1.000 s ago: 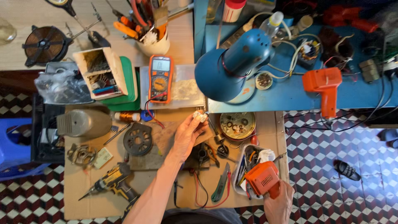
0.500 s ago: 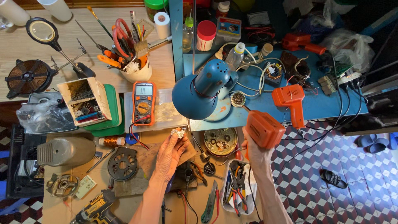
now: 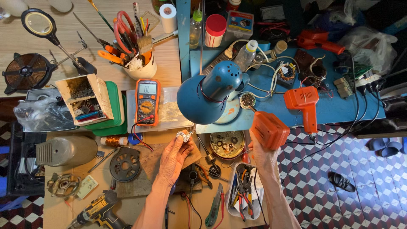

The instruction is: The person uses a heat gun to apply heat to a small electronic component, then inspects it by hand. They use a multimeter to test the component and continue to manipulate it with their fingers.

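The left hand pinches a small silvery part above the middle of the tabletop; the right hand has its grip clenched around an orange soldering gun raised near the right edge

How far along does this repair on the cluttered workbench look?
Done: orange multimeter is out with its leads trailing. In hand: left hand holds a small silvery metal part, and right hand lifts an orange soldering gun with its tip near the blue lamp. Left: tip and part are apart, so no joining shows yet.
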